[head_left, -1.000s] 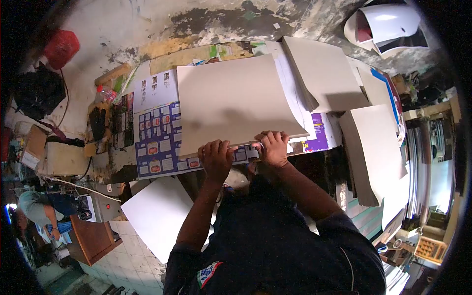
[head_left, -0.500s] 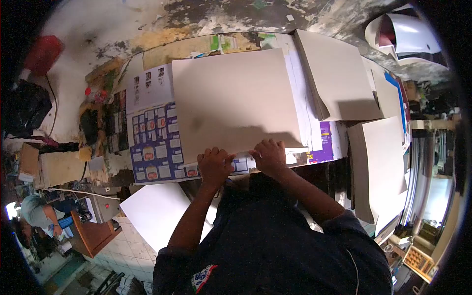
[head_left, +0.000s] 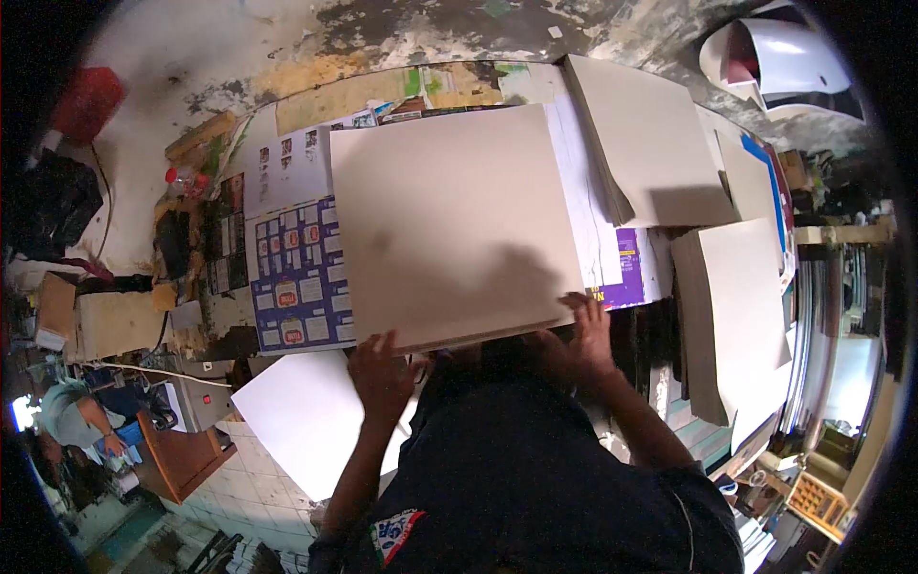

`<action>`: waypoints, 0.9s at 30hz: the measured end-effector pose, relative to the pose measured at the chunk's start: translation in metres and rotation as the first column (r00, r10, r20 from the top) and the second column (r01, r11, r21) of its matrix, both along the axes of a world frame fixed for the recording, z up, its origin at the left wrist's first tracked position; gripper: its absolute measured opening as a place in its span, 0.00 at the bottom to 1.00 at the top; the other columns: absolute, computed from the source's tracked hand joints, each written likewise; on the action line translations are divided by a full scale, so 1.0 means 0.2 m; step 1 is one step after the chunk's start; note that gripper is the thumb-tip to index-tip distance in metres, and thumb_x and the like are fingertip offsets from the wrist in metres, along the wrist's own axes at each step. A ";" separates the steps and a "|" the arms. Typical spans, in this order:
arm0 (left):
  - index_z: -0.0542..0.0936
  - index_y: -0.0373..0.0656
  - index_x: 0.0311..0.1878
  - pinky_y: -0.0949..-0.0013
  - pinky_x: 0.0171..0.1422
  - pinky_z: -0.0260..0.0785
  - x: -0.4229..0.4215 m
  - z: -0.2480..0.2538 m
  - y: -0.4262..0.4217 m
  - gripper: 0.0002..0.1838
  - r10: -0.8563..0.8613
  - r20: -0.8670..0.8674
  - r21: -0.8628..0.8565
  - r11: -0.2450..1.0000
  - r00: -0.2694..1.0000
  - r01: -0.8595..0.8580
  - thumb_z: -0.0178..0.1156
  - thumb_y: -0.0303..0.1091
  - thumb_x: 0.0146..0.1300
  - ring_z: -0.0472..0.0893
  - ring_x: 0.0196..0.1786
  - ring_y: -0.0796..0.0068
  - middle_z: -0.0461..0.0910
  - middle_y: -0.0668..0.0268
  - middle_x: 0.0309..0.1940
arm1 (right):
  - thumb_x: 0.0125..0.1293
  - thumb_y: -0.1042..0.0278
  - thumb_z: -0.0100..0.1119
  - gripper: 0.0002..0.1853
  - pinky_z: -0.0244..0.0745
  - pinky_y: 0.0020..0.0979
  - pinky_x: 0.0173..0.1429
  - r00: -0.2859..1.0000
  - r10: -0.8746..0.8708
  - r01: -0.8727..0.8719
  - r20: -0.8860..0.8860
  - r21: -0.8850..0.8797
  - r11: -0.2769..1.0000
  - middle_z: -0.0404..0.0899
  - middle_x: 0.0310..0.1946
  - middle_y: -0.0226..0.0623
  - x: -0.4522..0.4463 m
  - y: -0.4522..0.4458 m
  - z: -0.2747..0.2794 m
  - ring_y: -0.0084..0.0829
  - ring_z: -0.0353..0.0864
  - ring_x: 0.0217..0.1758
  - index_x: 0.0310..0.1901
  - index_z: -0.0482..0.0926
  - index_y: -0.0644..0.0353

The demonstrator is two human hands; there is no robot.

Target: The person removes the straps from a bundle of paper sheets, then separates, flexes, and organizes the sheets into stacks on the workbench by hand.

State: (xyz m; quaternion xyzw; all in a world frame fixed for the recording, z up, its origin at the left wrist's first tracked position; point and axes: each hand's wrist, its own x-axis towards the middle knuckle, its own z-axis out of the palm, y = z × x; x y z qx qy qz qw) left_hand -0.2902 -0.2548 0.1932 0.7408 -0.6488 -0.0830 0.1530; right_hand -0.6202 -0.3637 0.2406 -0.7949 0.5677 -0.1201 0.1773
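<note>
A stack of beige cardboard sheets [head_left: 459, 220] lies on the worktable in front of me, its layered near edge showing along the table's front. My left hand [head_left: 384, 378] is at the stack's near left corner, fingertips against the edge and thumb apart. At the near right corner is my right hand [head_left: 585, 346], its fingers spread and slightly blurred, by the edge without gripping it. Shadows fall across the top sheet. Under and beside the stack lie a purple printed sheet [head_left: 296, 277] and a white sheet [head_left: 569, 163].
More cardboard stacks stand to the right, one at the back [head_left: 650, 143] and one nearer [head_left: 736, 316]. A large white sheet [head_left: 301, 421] sits below the table's front left. A plastic bottle with a red cap [head_left: 186, 182] is at far left. Another person [head_left: 81, 421] sits at lower left.
The cardboard's near edge has come toward me, to the table's front. My hands have moved apart and nearer to me; they were close together at that edge, and the right has opened.
</note>
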 end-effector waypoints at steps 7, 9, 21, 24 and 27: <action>0.74 0.45 0.61 0.51 0.64 0.65 0.34 -0.30 0.11 0.29 -0.019 -0.021 -0.021 1.000 1.000 0.018 0.68 0.37 0.54 0.72 0.59 0.52 0.75 0.55 0.55 | 0.48 0.65 0.73 0.38 0.63 0.49 0.67 0.985 -0.112 0.116 -0.135 0.019 0.993 0.67 0.61 0.47 -0.37 0.03 -0.41 0.50 0.64 0.66 0.62 0.67 0.53; 0.77 0.43 0.56 0.52 0.62 0.67 0.40 -0.33 0.11 0.24 -0.090 -0.028 -0.085 0.993 0.996 0.087 0.69 0.34 0.54 0.74 0.56 0.52 0.75 0.55 0.54 | 0.46 0.71 0.71 0.32 0.66 0.48 0.64 0.990 -0.059 0.043 -0.129 -0.123 0.991 0.70 0.58 0.46 -0.48 0.01 -0.59 0.48 0.69 0.62 0.56 0.72 0.54; 0.78 0.38 0.41 0.64 0.49 0.71 0.73 1.24 -0.50 0.22 -0.020 -0.721 -0.458 0.763 0.692 -0.456 0.68 0.49 0.56 0.77 0.40 0.70 0.79 0.64 0.36 | 0.62 0.60 0.69 0.17 0.70 0.28 0.50 0.603 0.073 0.223 0.795 -0.256 0.941 0.80 0.36 0.32 -0.21 -0.60 1.15 0.25 0.78 0.41 0.43 0.76 0.62; 0.79 0.37 0.42 0.65 0.50 0.71 0.74 1.36 -0.83 0.21 -0.102 -0.827 -0.402 0.795 0.553 -0.455 0.67 0.48 0.59 0.77 0.41 0.70 0.80 0.63 0.38 | 0.63 0.57 0.67 0.16 0.69 0.24 0.37 0.524 -0.083 0.175 0.848 -0.011 0.984 0.80 0.29 0.28 -0.15 -0.93 1.23 0.19 0.75 0.30 0.44 0.78 0.60; 0.83 0.38 0.47 0.63 0.54 0.69 0.87 0.96 -1.21 0.20 0.177 -0.706 -0.185 0.888 0.686 -0.420 0.65 0.46 0.64 0.79 0.43 0.71 0.83 0.61 0.39 | 0.62 0.55 0.69 0.18 0.70 0.28 0.37 0.378 0.045 -0.174 0.925 0.023 0.985 0.82 0.35 0.33 -0.17 -1.44 0.62 0.21 0.75 0.33 0.38 0.79 0.63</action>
